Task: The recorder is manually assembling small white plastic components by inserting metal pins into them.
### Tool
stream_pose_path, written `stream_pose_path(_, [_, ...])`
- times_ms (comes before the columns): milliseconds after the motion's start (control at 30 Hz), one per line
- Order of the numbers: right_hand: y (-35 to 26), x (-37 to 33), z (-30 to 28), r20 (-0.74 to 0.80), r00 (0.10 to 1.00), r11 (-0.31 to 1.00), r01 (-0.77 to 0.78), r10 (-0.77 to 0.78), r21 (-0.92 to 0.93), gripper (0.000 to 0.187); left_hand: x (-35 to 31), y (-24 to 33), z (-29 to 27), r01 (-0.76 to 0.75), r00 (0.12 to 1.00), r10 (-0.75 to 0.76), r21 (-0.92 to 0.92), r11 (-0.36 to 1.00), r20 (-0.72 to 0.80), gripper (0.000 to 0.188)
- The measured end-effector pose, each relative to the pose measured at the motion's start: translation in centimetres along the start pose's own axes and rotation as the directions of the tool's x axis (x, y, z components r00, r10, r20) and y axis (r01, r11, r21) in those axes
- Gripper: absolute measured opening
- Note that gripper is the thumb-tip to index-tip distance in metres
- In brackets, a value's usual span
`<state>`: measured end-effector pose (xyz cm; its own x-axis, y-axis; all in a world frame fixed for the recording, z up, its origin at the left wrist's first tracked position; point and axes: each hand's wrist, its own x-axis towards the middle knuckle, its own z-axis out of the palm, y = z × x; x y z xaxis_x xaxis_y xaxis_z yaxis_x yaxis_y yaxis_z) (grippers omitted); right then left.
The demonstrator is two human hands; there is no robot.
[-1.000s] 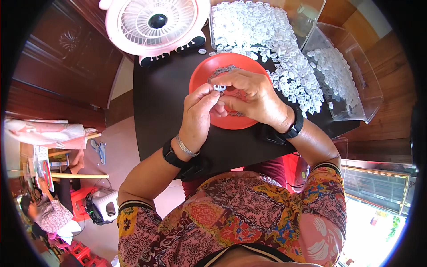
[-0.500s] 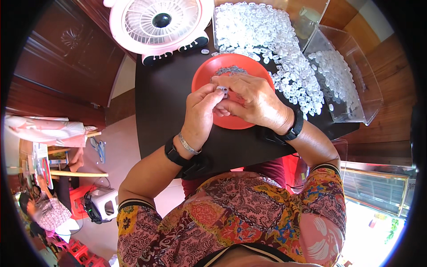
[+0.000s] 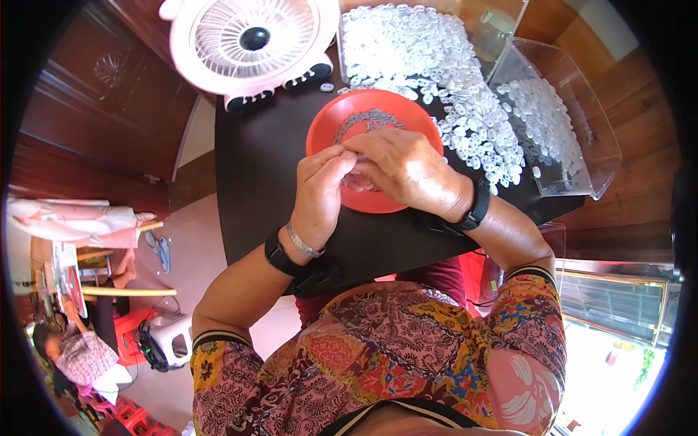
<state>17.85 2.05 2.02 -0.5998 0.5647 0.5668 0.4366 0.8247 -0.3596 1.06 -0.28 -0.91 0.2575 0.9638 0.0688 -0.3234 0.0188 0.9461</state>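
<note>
Over a red plastic bowl (image 3: 429,131), my two hands meet with their fingertips together. My left hand (image 3: 320,185) pinches a small white plastic piece (image 3: 361,158), now mostly covered by fingers; two holes showed in it a moment ago. My right hand (image 3: 411,171) is closed against the same piece from the other side, its index finger and thumb bent in; whatever else it grips is hidden. Behind the fingers, thin grey metal pieces (image 3: 371,118), possibly screws, lie in the bowl.
A large heap of white plastic pieces (image 3: 407,43) spills rightward over the dark table (image 3: 262,196). A clear plastic bin (image 3: 607,171) with more pieces stands right. A pink fan (image 3: 254,38) occupies the back left. Far left, another person (image 3: 83,356) sits near stools.
My right fingers have closed over the white piece, hiding most of it. Both hands sit slightly lower in the bowl, and more grey metal pieces show. The whole view has shifted slightly.
</note>
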Motion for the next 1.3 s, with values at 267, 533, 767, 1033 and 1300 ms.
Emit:
stream_pose_path(267, [0.0, -0.3, 0.7, 0.017, 0.997, 0.993, 0.072, -0.071, -0.091, 0.023, -0.8, 0.6, 0.2, -0.036, 0.999, 0.037, 0.048, 0.998, -0.023, 0.030])
stream_pose_path(533, [1.8, 0.6, -1.5, -0.151, 0.959, 0.933, 0.183, -0.238, -0.311, 0.023, -0.2, 1.1, 0.8, -0.051, 0.997, 0.055, 0.063, 0.997, -0.062, 0.033])
stream_pose_path(767, [4.2, 0.7, -14.0, -0.768, 0.625, 0.504, -0.624, -0.137, -0.597, 0.035, -0.2, 0.8, 0.1, -0.049, 0.998, 0.036, 0.307, 0.950, 0.047, 0.026])
stream_pose_path(1033, [9.2, -1.4, -8.3, -0.174, 0.940, 0.872, -0.339, 0.295, -0.353, 0.009, -0.2, 0.7, 0.1, -0.051, 0.993, 0.008, 0.356, 0.933, 0.122, 0.025])
stream_pose_path(1300, [11.2, -3.3, -9.0, 0.134, 0.869, 0.790, -0.356, 0.476, -0.499, 0.013, -0.1, 0.5, -0.1, -0.013, 0.988, -0.047, 0.393, 0.919, 0.145, 0.024])
